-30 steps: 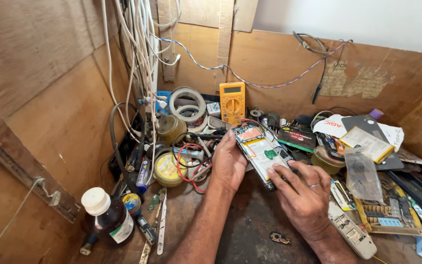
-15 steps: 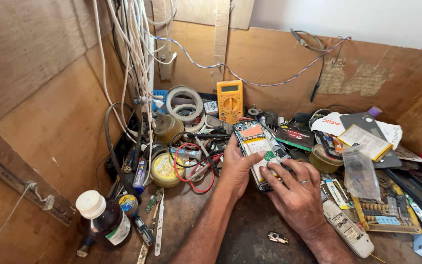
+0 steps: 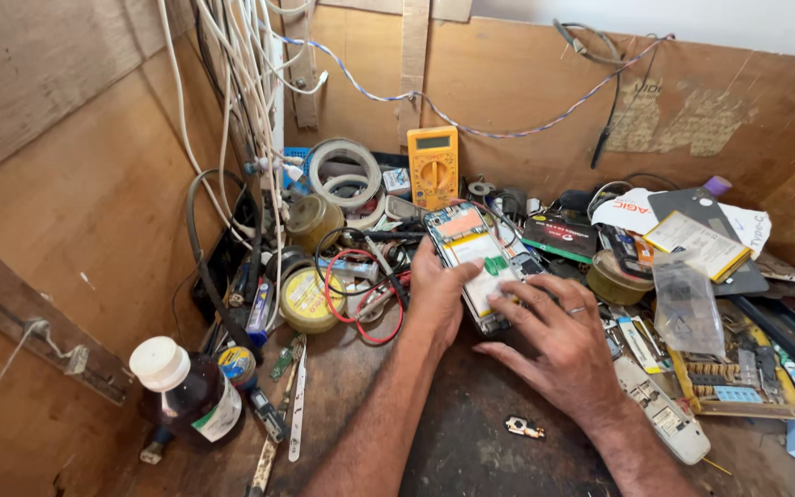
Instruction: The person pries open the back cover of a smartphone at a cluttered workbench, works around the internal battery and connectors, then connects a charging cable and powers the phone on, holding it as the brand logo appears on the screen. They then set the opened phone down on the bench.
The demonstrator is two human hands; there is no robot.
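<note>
Opened phone (image 3: 480, 262) now lower, mid-worktop vs 1 s ago. Left hand (image 3: 439, 294) fingers pinching its edge; right hand (image 3: 558, 340) fingers spread, pressing it.

Opened phone (image 3: 480, 262), centre: bare circuit board, glossy metal shielding. Tabletop (image 3: 453, 442): dark, worn, stained, matt wood. Walls (image 3: 94, 230): rough, unfinished plywood. Multimeter (image 3: 432, 166), far: smooth yellow plastic. Bottle (image 3: 186, 391), near left: glossy brown glass, white plastic cap. Tweezers (image 3: 297, 410): shiny metal.
</note>
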